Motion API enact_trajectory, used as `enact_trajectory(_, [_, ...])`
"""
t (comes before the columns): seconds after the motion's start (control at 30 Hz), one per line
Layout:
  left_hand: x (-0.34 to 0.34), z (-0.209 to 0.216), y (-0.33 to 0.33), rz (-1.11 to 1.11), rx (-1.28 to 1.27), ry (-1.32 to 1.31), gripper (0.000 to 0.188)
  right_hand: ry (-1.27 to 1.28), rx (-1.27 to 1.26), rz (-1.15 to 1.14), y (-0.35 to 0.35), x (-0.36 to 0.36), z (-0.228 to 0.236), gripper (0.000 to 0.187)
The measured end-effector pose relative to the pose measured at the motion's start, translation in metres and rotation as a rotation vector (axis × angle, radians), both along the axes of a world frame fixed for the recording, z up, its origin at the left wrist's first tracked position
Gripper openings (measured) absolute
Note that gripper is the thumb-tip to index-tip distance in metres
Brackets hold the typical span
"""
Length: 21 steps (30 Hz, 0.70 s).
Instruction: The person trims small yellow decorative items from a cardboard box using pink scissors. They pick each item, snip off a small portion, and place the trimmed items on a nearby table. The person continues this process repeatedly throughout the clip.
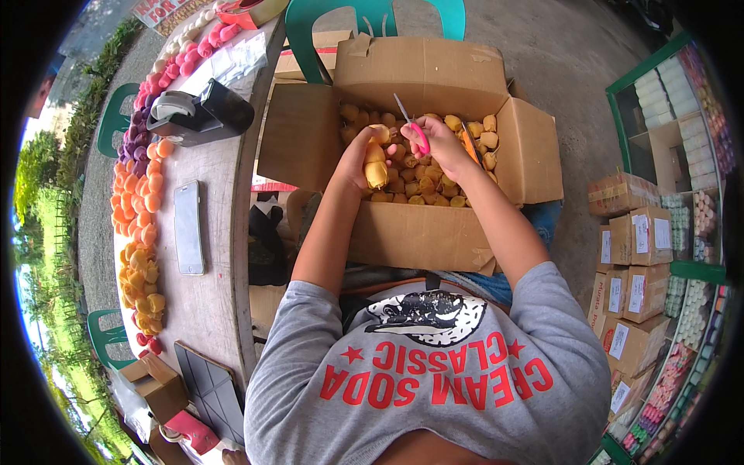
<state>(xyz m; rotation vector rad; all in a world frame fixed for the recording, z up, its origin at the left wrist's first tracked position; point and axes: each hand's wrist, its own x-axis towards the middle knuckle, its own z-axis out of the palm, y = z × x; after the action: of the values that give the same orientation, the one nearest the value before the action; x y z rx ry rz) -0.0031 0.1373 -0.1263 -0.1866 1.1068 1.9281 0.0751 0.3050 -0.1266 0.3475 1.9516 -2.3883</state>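
Note:
My left hand is closed around a short stack of yellow rounded pieces, held over an open cardboard box. In my right hand is a pair of scissors with a pink handle, its pale blade pointing up and to the left, apart from the stack. Beneath both hands, the box is filled with many small yellow-orange rounded pieces. An orange, narrow object lies among them beside my right wrist; my arm hides part of it.
On the left, a long table carries a phone, a black tape dispenser and a row of pink, purple, orange and yellow pieces. A teal chair stands behind the box. At right are stacked cartons and a green-framed shelf.

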Motion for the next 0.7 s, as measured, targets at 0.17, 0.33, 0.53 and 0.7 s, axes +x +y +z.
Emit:
enact_trajectory(0.17, [-0.016,-0.029,-0.003,0.149,-0.149,-0.153,0.028,-0.012,0.944,0.023,0.011,-0.039,0.02,0.041])
enact_trajectory(0.33, [-0.02,-0.05,-0.005,0.273,-0.015,-0.263,0.021,-0.01,1.373,0.186,-0.014,-0.089,0.026,0.041])
enact_trajectory(0.53, [-0.019,-0.048,-0.006,0.33,0.032,-0.398,0.021,-0.043,1.665,0.362,-0.049,-0.131,0.027,0.029])
enact_trajectory(0.7, [-0.019,-0.042,-0.006,0.232,0.07,-0.455,0.016,0.019,1.709,0.309,-0.046,-0.144,0.002,0.026])
